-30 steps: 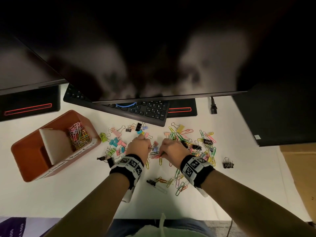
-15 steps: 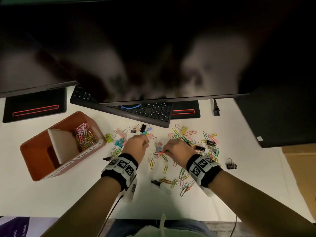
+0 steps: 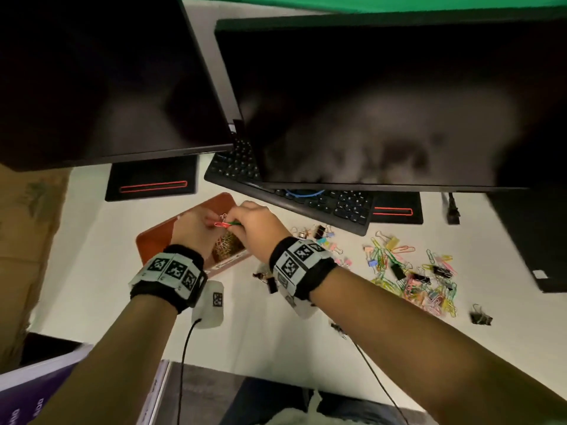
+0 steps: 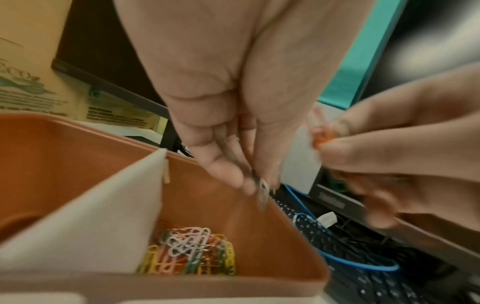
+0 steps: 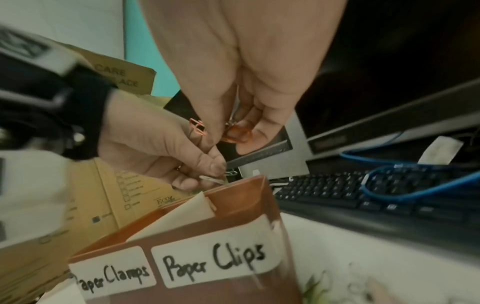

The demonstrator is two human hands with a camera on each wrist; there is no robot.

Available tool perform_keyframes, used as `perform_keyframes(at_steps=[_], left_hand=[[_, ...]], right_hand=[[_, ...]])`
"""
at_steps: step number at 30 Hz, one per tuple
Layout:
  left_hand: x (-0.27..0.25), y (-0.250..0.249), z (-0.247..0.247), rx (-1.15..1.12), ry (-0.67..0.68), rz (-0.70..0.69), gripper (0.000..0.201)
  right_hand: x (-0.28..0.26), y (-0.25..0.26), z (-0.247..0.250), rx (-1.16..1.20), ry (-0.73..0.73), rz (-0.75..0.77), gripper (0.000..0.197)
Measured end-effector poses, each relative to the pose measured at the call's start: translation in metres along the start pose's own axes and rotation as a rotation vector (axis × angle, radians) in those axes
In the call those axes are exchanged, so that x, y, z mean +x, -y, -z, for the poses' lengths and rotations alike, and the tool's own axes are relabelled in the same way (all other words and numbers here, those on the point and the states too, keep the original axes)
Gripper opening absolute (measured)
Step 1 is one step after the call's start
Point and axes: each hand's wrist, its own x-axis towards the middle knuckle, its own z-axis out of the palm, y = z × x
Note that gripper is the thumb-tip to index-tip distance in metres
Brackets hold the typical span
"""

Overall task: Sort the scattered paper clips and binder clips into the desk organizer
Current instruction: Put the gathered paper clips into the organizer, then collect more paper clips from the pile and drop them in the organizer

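Orange plastic desk organizer already holds a heap of coloured paper clips in its "Paper Clips" compartment. Above it, left hand and right hand each pinch more clips. Right of it, many scattered clips remain; sorting looks under half done.

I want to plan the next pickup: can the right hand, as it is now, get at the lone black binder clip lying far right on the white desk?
Probably yes: the black binder clip lies alone with nothing over it, but the right hand is full of paper clips.
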Motion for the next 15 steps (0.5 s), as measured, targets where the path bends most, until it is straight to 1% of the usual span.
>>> perform_keyframes(at_steps=[2,4,6,8,10,11,12,14,15], left_hand=[[0.002,0.009,0.000,0.072,0.042,-0.016,0.021],[0.003,0.017,0.000,0.141,0.055,-0.023,0.029],[0.000,0.021,-0.001,0.153,0.004,-0.075,0.035],[-0.011,0.014,-0.002,0.057,-0.014,-0.174,0.042],[-0.028,-0.002,-0.010,-0.040,0.058,-0.305,0.043],[-0.037,-0.012,-0.017,-0.073,0.111,-0.355,0.044],[-0.046,-0.022,-0.026,-0.087,0.162,-0.394,0.046],[-0.056,-0.036,-0.051,-0.069,0.275,-0.427,0.051],[-0.060,-0.042,-0.065,-0.048,0.342,-0.436,0.050]], right_hand=[[0.012,0.001,-0.017,0.000,0.021,-0.099,0.019],[0.017,-0.002,-0.027,-0.037,0.060,-0.167,0.028],[0.014,-0.005,-0.028,-0.025,0.062,-0.160,0.037],[0.000,-0.008,-0.020,0.023,0.021,-0.093,0.037],[-0.025,-0.021,-0.005,0.069,-0.058,-0.035,0.029],[-0.040,-0.032,0.003,0.077,-0.086,-0.041,0.026],[-0.057,-0.046,0.011,0.073,-0.099,-0.079,0.024],[-0.093,-0.079,0.027,0.032,-0.094,-0.219,0.025],[-0.112,-0.096,0.033,-0.007,-0.083,-0.290,0.027]])
